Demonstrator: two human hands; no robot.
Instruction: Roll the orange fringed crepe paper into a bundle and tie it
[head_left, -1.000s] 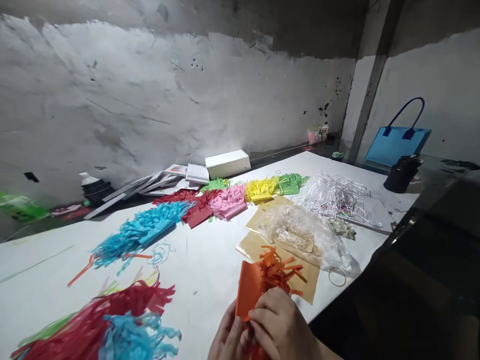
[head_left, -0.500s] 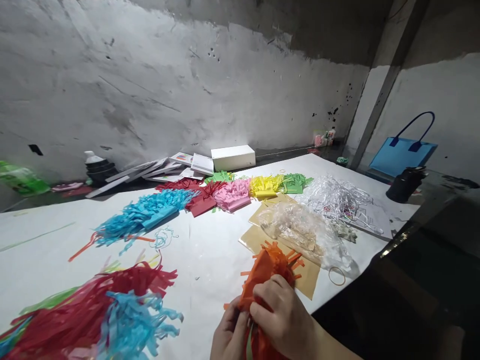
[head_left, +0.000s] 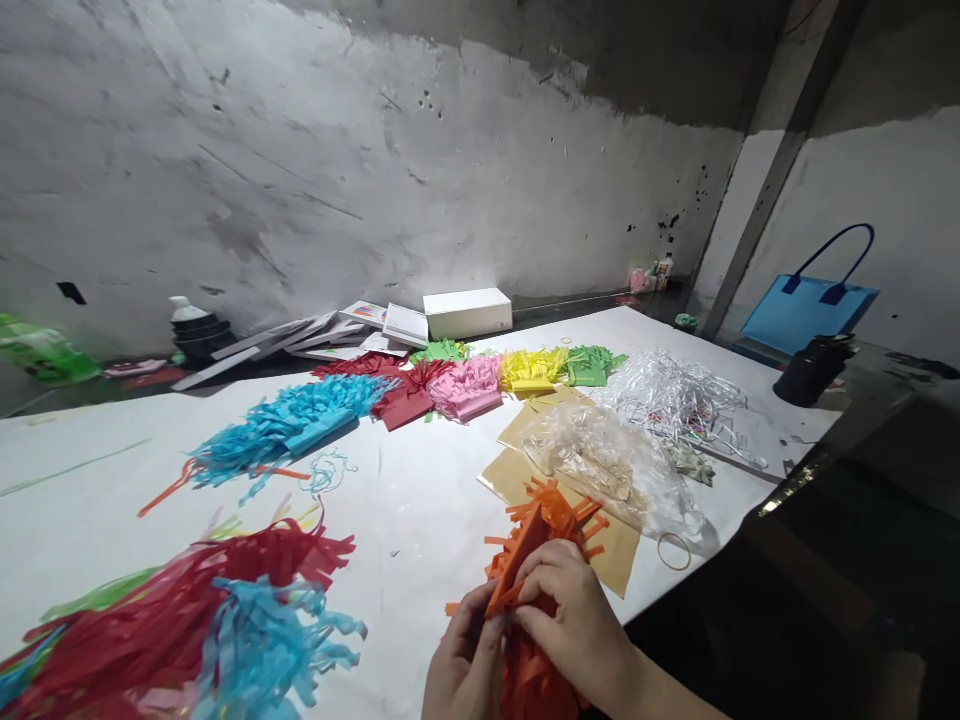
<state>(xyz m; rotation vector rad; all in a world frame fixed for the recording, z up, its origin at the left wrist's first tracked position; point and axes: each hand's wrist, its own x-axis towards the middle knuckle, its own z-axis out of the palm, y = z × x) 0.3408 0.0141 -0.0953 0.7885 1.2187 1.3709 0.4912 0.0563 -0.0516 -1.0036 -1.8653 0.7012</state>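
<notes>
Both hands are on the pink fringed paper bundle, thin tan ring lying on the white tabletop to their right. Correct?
Colour's wrong: the head view shows the left hand and right hand on an orange fringed paper bundle. The thin tan ring does lie on the white tabletop to their right.

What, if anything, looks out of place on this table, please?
A stray orange strip sticks out at the left end of the blue fringed paper, odd against the all-blue fringe. Just in front, a thin pale-blue tangle lies loose on the white surface, unbundled, unlike the fringed paper.
</notes>
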